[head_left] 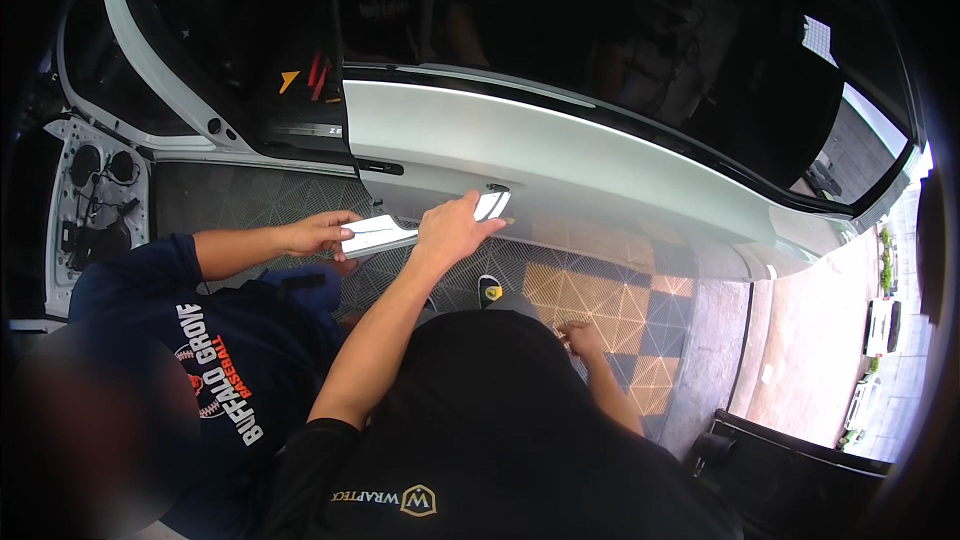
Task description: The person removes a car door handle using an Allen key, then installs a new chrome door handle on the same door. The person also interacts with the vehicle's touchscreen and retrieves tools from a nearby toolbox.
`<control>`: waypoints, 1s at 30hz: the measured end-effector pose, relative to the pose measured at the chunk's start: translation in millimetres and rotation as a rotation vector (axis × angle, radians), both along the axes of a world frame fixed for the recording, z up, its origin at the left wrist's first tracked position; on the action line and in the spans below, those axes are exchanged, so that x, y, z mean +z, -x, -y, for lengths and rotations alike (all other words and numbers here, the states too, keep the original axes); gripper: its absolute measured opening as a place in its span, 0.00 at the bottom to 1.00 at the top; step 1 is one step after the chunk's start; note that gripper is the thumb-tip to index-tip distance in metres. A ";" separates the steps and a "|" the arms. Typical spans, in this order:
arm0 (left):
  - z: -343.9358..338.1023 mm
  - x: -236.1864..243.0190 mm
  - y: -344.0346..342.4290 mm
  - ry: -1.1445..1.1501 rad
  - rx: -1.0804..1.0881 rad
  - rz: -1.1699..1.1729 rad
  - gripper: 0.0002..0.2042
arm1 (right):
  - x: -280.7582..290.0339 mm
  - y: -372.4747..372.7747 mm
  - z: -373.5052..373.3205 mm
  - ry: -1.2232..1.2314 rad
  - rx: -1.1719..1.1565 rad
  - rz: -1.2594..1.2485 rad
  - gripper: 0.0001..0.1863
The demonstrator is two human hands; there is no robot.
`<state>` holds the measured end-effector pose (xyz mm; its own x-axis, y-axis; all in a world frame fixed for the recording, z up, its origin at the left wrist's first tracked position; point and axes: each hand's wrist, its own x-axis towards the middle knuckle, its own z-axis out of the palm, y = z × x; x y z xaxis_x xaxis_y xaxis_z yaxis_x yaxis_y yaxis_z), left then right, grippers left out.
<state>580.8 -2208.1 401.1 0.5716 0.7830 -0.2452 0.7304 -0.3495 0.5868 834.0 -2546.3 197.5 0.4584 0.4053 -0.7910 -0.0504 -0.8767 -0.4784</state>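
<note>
My left hand (452, 232) is wrapped over a long, glossy silver-white piece (378, 236), shaped somewhat like a car door handle. Its other end shows past my fingertips, close to the outer skin of the silver-white car door (450, 120). A co-worker in a navy shirt, on my left, pinches the near-left end with a hand (322, 233). Under my palm, the middle of the piece is hidden. Low by my right side, my right hand (580, 338) hangs with its fingers curled. Whatever those fingers hold, if anything, is too small to make out.
An open door with its inner panel bare (100, 180) stands at the far left. Red and yellow tools (317, 75) lie inside the car. Grey and tan tiles (590, 305) cover the floor. A black object (790, 475) sits at lower right, near the bright driveway.
</note>
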 end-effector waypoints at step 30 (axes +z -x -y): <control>-6.4 -0.7 -2.7 -0.020 -0.024 -0.059 0.33 | -26.8 -16.2 -4.8 0.076 0.101 -0.004 0.14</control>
<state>583.5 -2201.6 400.3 0.5753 0.7743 -0.2636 0.7547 -0.3783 0.5361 850.2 -2541.5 170.7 0.4148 0.3884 -0.8228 0.0384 -0.9110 -0.4107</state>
